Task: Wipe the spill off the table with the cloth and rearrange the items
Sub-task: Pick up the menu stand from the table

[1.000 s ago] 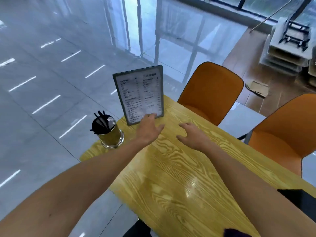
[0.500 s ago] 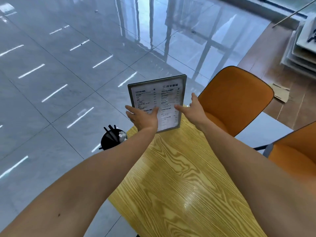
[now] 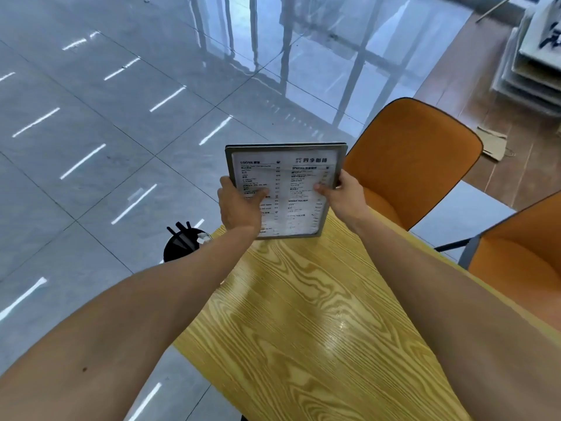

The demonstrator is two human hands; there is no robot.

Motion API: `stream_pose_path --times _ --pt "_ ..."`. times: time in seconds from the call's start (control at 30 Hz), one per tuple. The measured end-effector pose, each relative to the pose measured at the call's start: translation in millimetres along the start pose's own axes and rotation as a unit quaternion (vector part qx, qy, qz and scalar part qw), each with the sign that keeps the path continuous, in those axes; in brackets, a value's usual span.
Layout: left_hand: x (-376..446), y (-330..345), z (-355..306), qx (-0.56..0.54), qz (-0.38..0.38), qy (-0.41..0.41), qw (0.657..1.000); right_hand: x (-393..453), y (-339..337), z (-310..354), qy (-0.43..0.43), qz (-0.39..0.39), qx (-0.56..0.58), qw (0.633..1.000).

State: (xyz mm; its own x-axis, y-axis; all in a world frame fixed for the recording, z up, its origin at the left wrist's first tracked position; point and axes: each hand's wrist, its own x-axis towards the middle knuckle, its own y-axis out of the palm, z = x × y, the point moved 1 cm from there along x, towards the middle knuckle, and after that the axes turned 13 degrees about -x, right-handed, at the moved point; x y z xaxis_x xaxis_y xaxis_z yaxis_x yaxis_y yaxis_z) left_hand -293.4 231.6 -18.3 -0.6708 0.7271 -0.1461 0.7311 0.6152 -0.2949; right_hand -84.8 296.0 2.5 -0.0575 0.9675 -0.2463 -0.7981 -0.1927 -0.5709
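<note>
A framed menu stand [image 3: 291, 177] stands upright at the far end of the yellow wood-grain table [image 3: 303, 329]. My left hand [image 3: 238, 205] grips its left edge, thumb on the front face. My right hand [image 3: 344, 196] grips its right edge, thumb across the front too. A black cup holding dark straws [image 3: 182, 244] sits at the table's far left corner, partly hidden behind my left forearm. No cloth or spill is in view.
Two orange chairs stand along the table's right side, one [image 3: 416, 159] behind the menu and one [image 3: 522, 256] nearer. Glossy grey floor tiles lie left of and beyond the table. Stacked white boards [image 3: 534, 59] rest on the wooden floor at top right.
Both hands left the tabletop, reached up to the menu stand and now hold it by its two side edges. The camera has tipped forward over the table.
</note>
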Motion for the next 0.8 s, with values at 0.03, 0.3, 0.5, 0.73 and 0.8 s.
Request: stream_pose_path --times 0.03,0.3,0.5,0.73,0.8 --pt "-7 2 1 0.000 0.014 0.006 1.000 -9 -7 -6 -0.002 -0.010 0.000 1.000" --pt "-101 44 1 -0.004 0.118 0.048 0.992 -101 -79 -80 0.034 -0.100 0.007 0.994" --pt "-189 85 -2 0.011 0.190 0.061 0.980 -174 -137 -146 0.066 -0.160 0.003 0.985" --pt "-287 123 0 0.020 0.249 0.079 0.965 -253 -199 -207 0.090 -0.205 0.011 0.974" --pt "-307 130 3 0.010 0.263 0.081 0.961 -271 -210 -217 0.096 -0.214 0.020 0.972"
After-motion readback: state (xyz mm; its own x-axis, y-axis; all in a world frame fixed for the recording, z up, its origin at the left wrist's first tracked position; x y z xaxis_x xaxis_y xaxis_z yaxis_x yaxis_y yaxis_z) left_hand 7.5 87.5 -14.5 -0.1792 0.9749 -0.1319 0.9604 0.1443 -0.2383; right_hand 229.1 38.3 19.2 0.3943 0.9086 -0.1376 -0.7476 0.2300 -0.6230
